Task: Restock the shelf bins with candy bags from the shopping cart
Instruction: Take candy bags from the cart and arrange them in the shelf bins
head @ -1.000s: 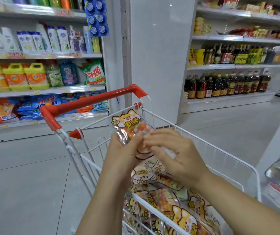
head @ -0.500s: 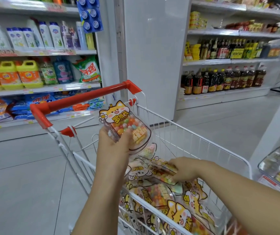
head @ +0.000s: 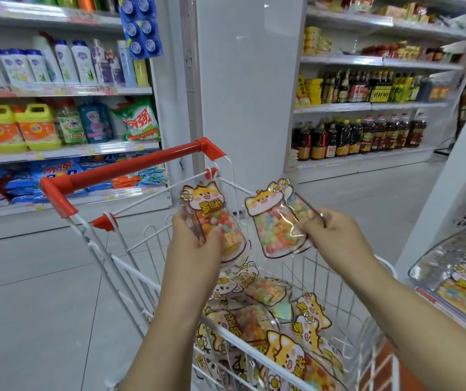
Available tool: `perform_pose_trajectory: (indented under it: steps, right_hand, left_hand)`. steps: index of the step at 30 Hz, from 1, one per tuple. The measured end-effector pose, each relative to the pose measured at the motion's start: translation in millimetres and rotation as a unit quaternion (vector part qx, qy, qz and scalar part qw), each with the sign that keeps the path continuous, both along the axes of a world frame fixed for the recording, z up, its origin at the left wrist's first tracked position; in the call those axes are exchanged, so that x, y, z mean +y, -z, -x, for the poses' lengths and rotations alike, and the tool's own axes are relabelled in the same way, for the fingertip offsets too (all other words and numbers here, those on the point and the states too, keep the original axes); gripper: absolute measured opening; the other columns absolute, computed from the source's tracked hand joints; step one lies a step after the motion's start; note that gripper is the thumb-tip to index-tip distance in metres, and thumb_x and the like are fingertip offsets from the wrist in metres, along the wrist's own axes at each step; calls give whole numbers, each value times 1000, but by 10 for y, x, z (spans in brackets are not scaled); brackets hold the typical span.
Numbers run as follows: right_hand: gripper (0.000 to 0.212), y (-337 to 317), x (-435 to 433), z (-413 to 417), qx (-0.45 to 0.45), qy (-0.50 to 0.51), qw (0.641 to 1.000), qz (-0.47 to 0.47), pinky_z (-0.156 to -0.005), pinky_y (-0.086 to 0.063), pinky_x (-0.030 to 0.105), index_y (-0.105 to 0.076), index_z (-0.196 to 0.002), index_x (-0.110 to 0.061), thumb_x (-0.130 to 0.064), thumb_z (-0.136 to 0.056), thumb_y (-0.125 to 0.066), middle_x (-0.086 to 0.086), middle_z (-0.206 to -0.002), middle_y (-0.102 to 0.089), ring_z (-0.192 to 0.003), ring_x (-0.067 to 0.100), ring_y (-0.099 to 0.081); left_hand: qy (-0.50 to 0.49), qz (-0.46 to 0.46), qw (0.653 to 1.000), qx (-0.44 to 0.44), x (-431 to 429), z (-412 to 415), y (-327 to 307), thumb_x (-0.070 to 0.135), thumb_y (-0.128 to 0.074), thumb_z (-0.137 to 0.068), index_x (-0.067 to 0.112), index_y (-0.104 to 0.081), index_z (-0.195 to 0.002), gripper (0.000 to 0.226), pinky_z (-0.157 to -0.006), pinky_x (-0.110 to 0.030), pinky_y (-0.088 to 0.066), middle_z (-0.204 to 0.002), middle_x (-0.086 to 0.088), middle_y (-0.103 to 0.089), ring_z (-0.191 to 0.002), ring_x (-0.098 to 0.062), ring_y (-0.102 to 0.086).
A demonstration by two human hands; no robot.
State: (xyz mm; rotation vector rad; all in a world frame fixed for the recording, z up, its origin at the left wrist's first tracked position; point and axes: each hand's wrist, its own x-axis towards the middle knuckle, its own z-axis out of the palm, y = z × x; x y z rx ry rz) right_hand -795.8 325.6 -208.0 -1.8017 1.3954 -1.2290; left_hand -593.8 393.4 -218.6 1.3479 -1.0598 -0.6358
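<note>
Because the bin (head: 434, 266) stood at the lower right of the frame, I gripped one candy bag (head: 212, 213) upright in my left hand (head: 198, 246) and pinched a second bag (head: 276, 227) in my right hand (head: 336, 238), both clear above the cart (head: 130, 167).

Yellow detergent jugs (head: 17, 128) and white bottles (head: 65, 62) fill the left shelves (head: 85, 149). A white pillar (head: 243, 80) stands beside dark sauce bottles (head: 361, 134). The floor (head: 42, 292) is grey tile.
</note>
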Motion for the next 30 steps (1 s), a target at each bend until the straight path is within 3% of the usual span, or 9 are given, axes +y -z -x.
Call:
perform_pose_trajectory:
  steps: [4,7,12,17,20,24,26,28,30]
  right_hand:
    - [31,-64,450,-53,-59,-49,995,65,-55,-41,10,-61,-75,-33,-12,-97,-57,-25,-61,-62,-58,-2,-56]
    - [25,-31,619,43,-67,-61,994,63,-77,-56,27,-66,-96,-38,-14,-98,-58,-18,-92,-73,-86,3,-68]
    - [31,-47,882,358,-25,-68,996,57,-82,-39,2,-63,-113,-40,-34,-84,-73,-20,-110,-60,-102,-4,-59]
    - [64,-106,1034,791,-7,-79,997,3,-87,-40,4,-62,-113,-41,-74,-59,-69,-17,-119,-46,-110,-14,-50]
    - [64,-135,978,1069,-38,-28,998,-32,-80,-35,-3,-62,-111,-36,-76,-60,-64,-11,-126,-50,-106,-21,-47]
    - [80,-75,869,1380,-92,9,991,-95,-102,-47,27,-43,-135,-41,-58,-68,-83,-14,-134,-51,-118,1,-55]
    - [87,-44,817,1565,-120,11,983,-136,-107,-46,35,-36,-138,-42,-53,-67,-86,-16,-129,-54,-118,4,-56]
    - [80,-2,768,1730,-160,10,973,-165,-104,-50,40,-47,-122,-37,-51,-58,-92,-13,-120,-65,-112,9,-64]
    - [78,40,721,1845,-214,15,960,-183,-98,-54,43,-56,-124,-20,-42,-60,-94,0,-114,-73,-105,19,-71]
  left_hand:
    - [40,-20,998,-48,11,239,6,27,-57,-99,37,-39,-132,39,-93,-32,-51,-111,22,-63,-106,-5,-63]
    - [70,-27,996,-46,-6,480,-1,27,-58,-98,37,-41,-129,36,-99,-41,-51,-116,18,-65,-109,-8,-63]
    - [121,-24,992,27,-25,979,-20,33,-62,-87,37,-49,-125,40,-87,-55,-57,-110,8,-72,-101,-20,-71]
    - [155,-19,984,84,-43,1465,98,28,-63,-86,24,-53,-127,42,-93,-62,-52,-114,-9,-71,-105,-32,-69]
    - [173,-20,982,71,-22,1708,110,26,-63,-95,26,-57,-124,30,-89,-53,-57,-106,3,-75,-100,-19,-72]
    - [201,-55,970,122,70,2092,-51,37,-51,-103,34,-68,-102,18,-81,-32,-58,-104,-1,-75,-87,-9,-73]
    - [256,-30,957,133,118,2147,-58,36,-36,-107,19,-78,-78,54,-52,-13,-51,-85,-4,-77,-64,-2,-69]
    - [310,-46,937,157,143,2261,-69,44,-39,-103,7,-73,-108,50,-47,-16,-52,-102,-15,-75,-73,-8,-70]
    - [313,-79,939,118,204,2397,-119,47,-73,-85,17,-53,-130,58,-78,-34,-62,-117,-7,-72,-96,-12,-73]
